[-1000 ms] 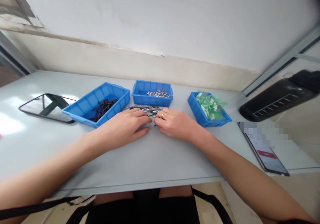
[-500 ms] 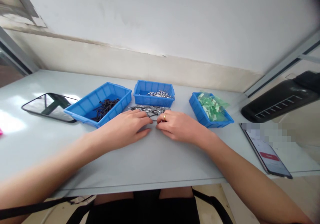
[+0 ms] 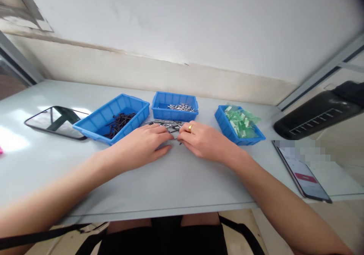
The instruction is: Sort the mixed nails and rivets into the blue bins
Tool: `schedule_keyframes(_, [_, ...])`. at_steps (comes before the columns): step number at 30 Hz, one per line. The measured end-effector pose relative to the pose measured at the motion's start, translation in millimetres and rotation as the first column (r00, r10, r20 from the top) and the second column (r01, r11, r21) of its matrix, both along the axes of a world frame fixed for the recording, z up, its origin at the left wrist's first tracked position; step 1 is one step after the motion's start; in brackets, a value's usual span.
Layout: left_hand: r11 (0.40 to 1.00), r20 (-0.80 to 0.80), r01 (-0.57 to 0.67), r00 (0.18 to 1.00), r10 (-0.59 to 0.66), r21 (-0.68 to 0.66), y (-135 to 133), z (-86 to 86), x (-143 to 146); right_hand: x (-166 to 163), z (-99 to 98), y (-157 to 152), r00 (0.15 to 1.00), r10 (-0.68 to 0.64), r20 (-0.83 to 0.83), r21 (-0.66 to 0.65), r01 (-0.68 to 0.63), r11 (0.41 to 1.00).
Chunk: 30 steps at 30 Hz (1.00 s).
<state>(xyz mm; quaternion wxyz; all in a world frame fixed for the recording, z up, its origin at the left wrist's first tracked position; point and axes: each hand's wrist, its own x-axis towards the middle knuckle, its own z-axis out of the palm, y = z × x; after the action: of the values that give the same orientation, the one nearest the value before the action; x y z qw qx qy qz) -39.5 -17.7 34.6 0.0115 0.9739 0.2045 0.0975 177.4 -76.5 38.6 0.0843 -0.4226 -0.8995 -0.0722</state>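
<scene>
My left hand [image 3: 148, 143] rests with its fingers curled over the near side of a pile of thin silver metal pins [image 3: 170, 124]. Its thumb sits a little below the fingertips, and what lies under the fingers is hidden. Opposite it, my right hand [image 3: 203, 141], with a gold ring, has its fingers pinched together. Small dark ends and a thin metal pin [image 3: 175, 138] show at its fingertips, in the narrow gap between the hands. Some pieces in the pile have black parts; their exact kind is too small to tell.
A blue bin [image 3: 93, 125] of black screw-like pieces [image 3: 121, 124] stands left. Behind the pile is a blue bin [image 3: 173, 114] of short silver pins [image 3: 183, 107]. To the right are a blue bin [image 3: 227, 128] of green packets [image 3: 243, 122], a phone [image 3: 304, 175] and a black bottle [image 3: 315, 114]. A black-framed mirror [image 3: 57, 122] lies far left.
My right hand has shifted slightly up and turned, its fingers drawn closer together, and a small dark end now shows below its fingertips. My left hand stays almost still.
</scene>
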Motion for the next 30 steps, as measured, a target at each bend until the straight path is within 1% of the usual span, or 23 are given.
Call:
schedule_keyframes(3, [1.0, -0.015, -0.006, 1.0, 0.005, -0.016, 0, 0.6, 0, 4, 2.6, 1, 0.999, -0.028, 0.016, -0.104, 0.029, 0.994])
schedule_keyframes(5, [1.0, -0.022, -0.011, 1.0, 0.011, -0.018, -1, 1.1, 0, 6, 1.7, 2, 0.998, -0.043, 0.045, -0.149, 0.05, 0.988])
schedule_keyframes(8, [1.0, -0.026, -0.016, 1.0, 0.016, -0.017, -1, 1.5, 0, 6, -2.2, 5, 0.996, -0.038, 0.08, -0.127, 0.048, 0.991])
schedule_keyframes(11, [1.0, -0.024, -0.012, 1.0, 0.011, -0.015, -1, 1.6, 1, 4, -5.3, 5, 0.997, -0.031, 0.067, -0.082, 0.037, 0.996])
schedule_keyframes(13, [1.0, 0.001, -0.001, 1.0, 0.001, -0.012, -2, 2.5, 1, 1, -5.0, 3, 1.0, -0.026, -0.01, -0.072, 0.025, 0.997])
schedule_keyframes(15, [0.999, 0.035, 0.011, 0.999, -0.01, -0.038, -4, 4.7, 2, -2, -3.1, -1, 0.984, -0.001, -0.178, -0.088, -0.015, 0.996])
schedule_keyframes(16, [0.997, 0.053, 0.013, 0.999, -0.01, -0.07, -6, 6.1, 3, -4, -1.9, -3, 0.958, 0.014, -0.285, -0.102, -0.045, 0.994])
schedule_keyframes(18, [0.985, 0.089, 0.018, 0.996, -0.003, -0.172, -9, 9.2, 4, -8, 0.1, -7, 0.876, 0.036, -0.481, -0.123, -0.109, 0.986])
schedule_keyframes(20, [0.961, 0.143, 0.03, 0.99, 0.01, -0.274, -12, 11.8, 5, -12, 1.5, -11, 0.792, 0.04, -0.609, -0.13, -0.149, 0.98])
schedule_keyframes(22, [0.943, 0.215, 0.057, 0.976, 0.015, -0.327, -13, 13.6, 6, -13, 2.8, -12, 0.736, 0.03, -0.676, -0.124, -0.155, 0.98])
schedule_keyframes(24, [0.941, 0.286, 0.086, 0.958, 0.012, -0.328, -13, 15.1, 6, -13, 4.5, -13, 0.706, 0.024, -0.708, -0.099, -0.134, 0.986])
schedule_keyframes(27, [0.947, 0.352, 0.114, 0.936, -0.001, -0.301, -12, 17.6, 6, -11, 7.9, -12, 0.683, 0.005, -0.73, -0.057, -0.068, 0.996])
schedule_keyframes(30, [0.956, 0.38, 0.096, 0.925, 0.018, -0.279, -13, 20.0, 5, -9, 10.9, -12, 0.671, -0.036, -0.74, -0.053, -0.005, 0.999])
